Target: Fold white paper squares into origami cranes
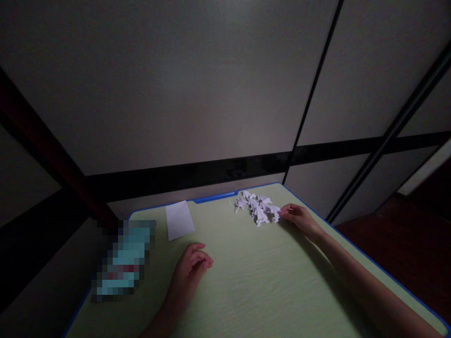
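A cluster of small folded white paper figures (260,213) lies near the table's far right corner, several of them overlapping. At the cluster's right edge my right hand (298,218) has its fingertips closed on one folded paper figure (275,214), which is next to the others. My left hand (193,263) is over the left middle part of the table, fingers loosely curled and somewhat apart, with nothing visible in them. Beyond it lies a flat white sheet of paper (179,220), the nearest thing to this hand.
The pale green table (243,291) has a blue rim and a blue strip (216,197) at its far edge. A pixelated light-blue object (125,258) rests along the left side. Behind stand grey panels (197,94) with black bands. Dark reddish floor (398,234) shows at right.
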`<state>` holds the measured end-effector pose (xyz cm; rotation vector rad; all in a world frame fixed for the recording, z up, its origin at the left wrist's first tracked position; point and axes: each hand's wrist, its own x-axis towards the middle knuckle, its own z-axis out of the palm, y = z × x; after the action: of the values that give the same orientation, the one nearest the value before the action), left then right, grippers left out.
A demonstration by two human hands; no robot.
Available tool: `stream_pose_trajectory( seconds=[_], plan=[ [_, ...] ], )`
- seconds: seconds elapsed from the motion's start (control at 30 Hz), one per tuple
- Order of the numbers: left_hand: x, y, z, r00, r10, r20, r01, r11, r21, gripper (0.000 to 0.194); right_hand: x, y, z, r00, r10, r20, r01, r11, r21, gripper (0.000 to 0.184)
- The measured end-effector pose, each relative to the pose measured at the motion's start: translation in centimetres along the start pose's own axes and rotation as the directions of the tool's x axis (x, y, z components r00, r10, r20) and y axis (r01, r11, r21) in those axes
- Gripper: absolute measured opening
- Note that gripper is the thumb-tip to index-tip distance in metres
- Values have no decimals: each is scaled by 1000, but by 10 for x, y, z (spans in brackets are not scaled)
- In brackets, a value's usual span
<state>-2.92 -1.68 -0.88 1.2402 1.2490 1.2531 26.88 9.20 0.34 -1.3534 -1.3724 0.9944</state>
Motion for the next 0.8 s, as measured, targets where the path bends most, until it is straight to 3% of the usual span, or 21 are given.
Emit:
stream_pose_trajectory(
  seconds=[0.2,0.53,0.7,0.8],
  plan=[
    [1,-6,-1,999,26,25,-25,1000,-16,20,19,6,5,1000,-27,3,27,995,-100,28],
    [0,-8,1,999,19,38,-18,999,-41,18,19,19,4,991,-128,-35,110,939,-327,22],
    [0,-9,1,998,45,51,-45,999,-4,13,-4,12,7,965,-248,-86,190,886,-423,20],
    [0,-12,1,997,53,60,-56,997,50,10,-30,7,14,955,-295,27,273,841,-467,19]
  ],
)
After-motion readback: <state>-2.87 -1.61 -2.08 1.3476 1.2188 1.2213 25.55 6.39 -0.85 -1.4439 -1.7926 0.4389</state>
